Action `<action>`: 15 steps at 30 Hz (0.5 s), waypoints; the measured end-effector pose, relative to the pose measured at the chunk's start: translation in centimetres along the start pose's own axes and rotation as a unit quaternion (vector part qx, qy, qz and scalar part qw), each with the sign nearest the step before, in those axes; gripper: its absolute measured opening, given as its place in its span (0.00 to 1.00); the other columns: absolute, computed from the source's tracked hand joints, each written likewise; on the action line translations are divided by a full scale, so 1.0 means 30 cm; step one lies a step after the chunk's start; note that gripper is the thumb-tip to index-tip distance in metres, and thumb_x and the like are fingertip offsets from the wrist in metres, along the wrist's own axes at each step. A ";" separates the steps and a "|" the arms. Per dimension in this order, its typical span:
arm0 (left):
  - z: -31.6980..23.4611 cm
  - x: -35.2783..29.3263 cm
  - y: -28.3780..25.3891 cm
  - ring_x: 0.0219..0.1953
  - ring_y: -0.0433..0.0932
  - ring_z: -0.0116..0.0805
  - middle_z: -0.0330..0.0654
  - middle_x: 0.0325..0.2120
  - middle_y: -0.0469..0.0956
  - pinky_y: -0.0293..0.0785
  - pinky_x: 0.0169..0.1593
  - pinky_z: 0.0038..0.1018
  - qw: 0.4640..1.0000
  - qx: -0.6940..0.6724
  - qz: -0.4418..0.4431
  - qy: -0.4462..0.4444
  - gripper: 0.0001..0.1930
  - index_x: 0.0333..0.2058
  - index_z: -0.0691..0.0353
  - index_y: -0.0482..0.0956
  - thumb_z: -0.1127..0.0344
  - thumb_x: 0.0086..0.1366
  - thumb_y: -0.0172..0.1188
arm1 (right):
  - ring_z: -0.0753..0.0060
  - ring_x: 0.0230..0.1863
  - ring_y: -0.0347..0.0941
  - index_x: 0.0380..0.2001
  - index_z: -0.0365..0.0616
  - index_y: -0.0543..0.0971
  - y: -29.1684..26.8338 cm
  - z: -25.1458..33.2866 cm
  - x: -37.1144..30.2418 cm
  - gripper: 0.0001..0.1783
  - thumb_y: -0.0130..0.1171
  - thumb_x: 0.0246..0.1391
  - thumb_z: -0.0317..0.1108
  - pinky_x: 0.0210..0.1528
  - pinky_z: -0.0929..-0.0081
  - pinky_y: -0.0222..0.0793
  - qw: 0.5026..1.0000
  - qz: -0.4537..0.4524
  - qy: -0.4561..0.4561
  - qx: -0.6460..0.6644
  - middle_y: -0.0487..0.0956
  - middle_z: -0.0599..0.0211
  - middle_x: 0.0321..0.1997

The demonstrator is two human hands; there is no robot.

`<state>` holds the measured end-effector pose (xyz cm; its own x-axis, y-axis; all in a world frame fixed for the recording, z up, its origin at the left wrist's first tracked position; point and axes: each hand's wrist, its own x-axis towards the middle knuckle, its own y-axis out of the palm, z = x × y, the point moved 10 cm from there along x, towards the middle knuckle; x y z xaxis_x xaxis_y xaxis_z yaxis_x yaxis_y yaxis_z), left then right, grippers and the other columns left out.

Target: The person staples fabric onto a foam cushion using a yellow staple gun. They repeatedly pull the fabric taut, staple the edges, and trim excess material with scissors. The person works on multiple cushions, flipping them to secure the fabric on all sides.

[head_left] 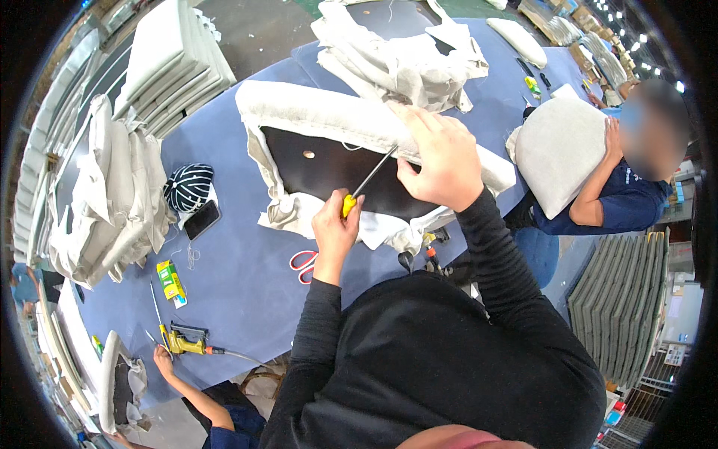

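An upholstered seat panel (pixel 329 108) lies underside up on the table before me, with cream fabric round its padded edge and a dark board (pixel 299 176) showing inside. My left hand (pixel 334 232) is closed round the yellow handle of a screwdriver (pixel 366 182). The metal shaft slants up to the right, its tip at the inner fabric edge beside my right hand (pixel 446 161). That hand grips the padded rim, fingers over the top and thumb on the inner side. Loose fabric bunches along the panel's near side.
Red-handled scissors (pixel 303 266), a phone (pixel 202 219), a striped cap (pixel 189 187), a yellow-green box (pixel 170 280) and a staple gun (pixel 187 342) lie leftward on the blue table (pixel 239 254). Covered panels (pixel 404 63) stack behind. Co-workers handle a cushion (pixel 561 153) at right and a panel (pixel 120 382) at lower left.
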<state>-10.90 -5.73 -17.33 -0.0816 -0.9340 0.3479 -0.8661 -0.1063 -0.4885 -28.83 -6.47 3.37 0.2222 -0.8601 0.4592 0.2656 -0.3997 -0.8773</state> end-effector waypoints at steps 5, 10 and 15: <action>0.047 -0.013 0.017 0.31 0.81 0.38 0.46 0.31 0.82 0.77 0.39 0.32 0.989 -0.131 0.070 -0.018 0.12 0.46 0.64 0.83 0.64 0.71 0.71 | 0.45 0.58 0.82 0.69 0.42 0.78 -0.007 0.016 -0.012 0.43 0.72 0.45 0.36 0.63 0.53 0.75 1.000 -0.014 -0.009 0.014 0.84 0.52 0.62; 0.066 -0.026 0.056 0.43 0.79 0.30 0.43 0.44 0.82 0.76 0.49 0.27 0.961 -0.241 0.136 0.003 0.17 0.54 0.67 0.81 0.68 0.71 0.71 | 0.45 0.60 0.82 0.69 0.42 0.78 -0.022 0.021 -0.028 0.43 0.72 0.45 0.37 0.66 0.52 0.74 1.000 -0.019 -0.011 0.008 0.84 0.51 0.64; 0.048 -0.050 0.091 0.37 0.82 0.35 0.43 0.36 0.85 0.79 0.47 0.31 0.963 -0.207 0.169 -0.041 0.18 0.54 0.66 0.82 0.66 0.71 0.74 | 0.51 0.62 0.82 0.70 0.44 0.77 0.002 0.004 -0.030 0.42 0.70 0.49 0.41 0.69 0.54 0.72 1.000 0.005 -0.011 0.003 0.84 0.54 0.65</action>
<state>-12.42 -5.12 -20.33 -0.3695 -0.9166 0.1528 -0.9204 0.3385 -0.1956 -28.91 -5.68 2.92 0.2456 -0.8565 0.4540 0.2683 -0.3900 -0.8809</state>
